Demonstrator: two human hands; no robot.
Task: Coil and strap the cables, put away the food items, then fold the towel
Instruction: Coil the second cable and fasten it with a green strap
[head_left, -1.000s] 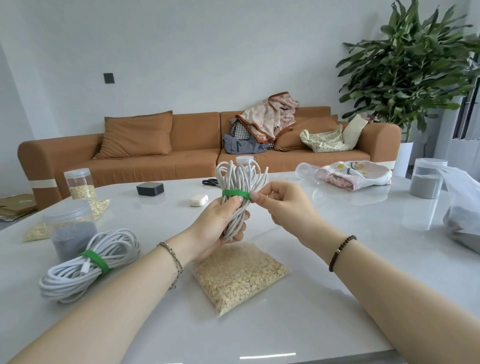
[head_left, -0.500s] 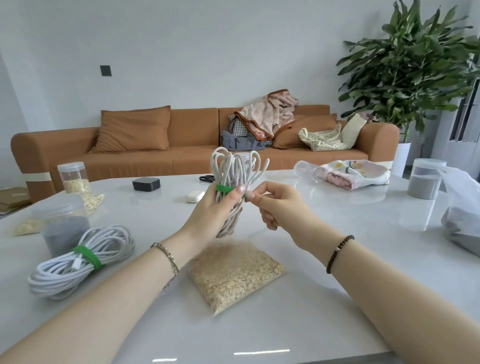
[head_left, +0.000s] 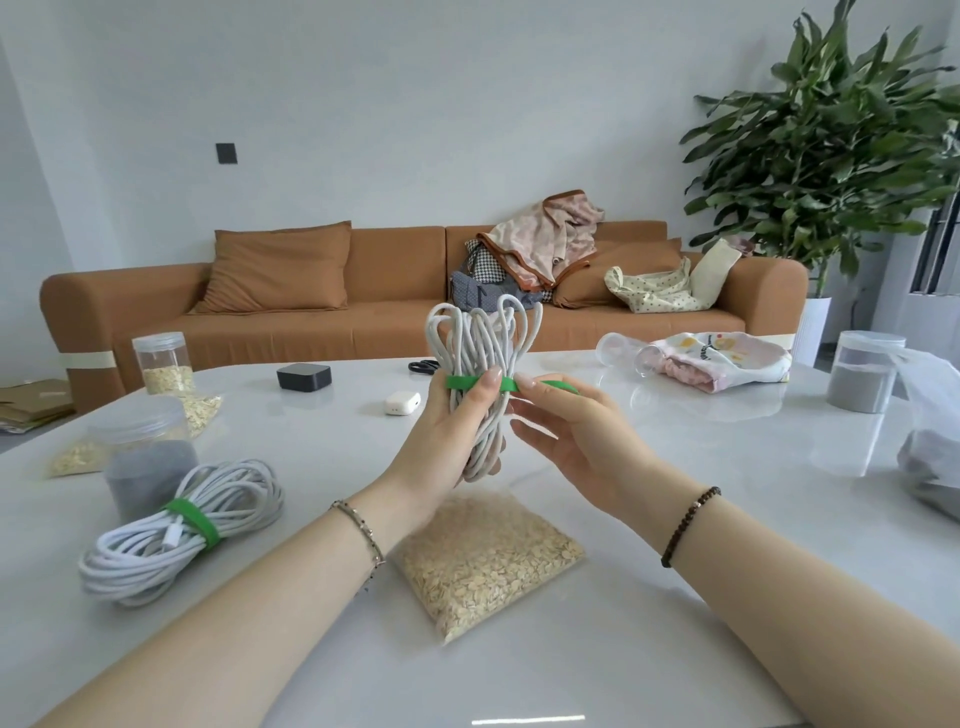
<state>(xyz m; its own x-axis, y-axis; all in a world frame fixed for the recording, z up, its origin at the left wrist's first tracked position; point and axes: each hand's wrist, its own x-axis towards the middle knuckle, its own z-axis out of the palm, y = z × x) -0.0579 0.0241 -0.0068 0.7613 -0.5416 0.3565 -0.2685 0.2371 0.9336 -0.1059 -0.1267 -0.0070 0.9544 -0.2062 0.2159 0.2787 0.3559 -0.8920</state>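
While the strap is being fastened, cable bundle (head_left: 478, 343): a hank of white cable held upright above the table (head_left: 675, 467) between both hands, loops pointing up.
Left hand (head_left: 447, 447): curled round the bundle's middle, clamping the loops so they cannot spring apart. One fingertip rests on the strap, likely pinning it in place.
Green strap (head_left: 462, 383): wraps the bundle at the top of the left hand's grip. Its loose tail runs rightward to the right hand.
Right hand (head_left: 566, 436): just beside the bundle, touching the strap. Forefinger and thumb seem to pinch the tail, other fingers loosely spread, probably to pull it snug before pressing it closed.
Finished coil (head_left: 176, 530): left of the left forearm, lying on the table, already bound with its own green band.
Bag of oats (head_left: 488, 556): flat on the table directly below the hands, not yet put away.
Towel (head_left: 722, 358): crumpled beyond the right hand, well apart, not yet folded.
Stage, as a judgement: second cable nearly strapped; food and towel remain.
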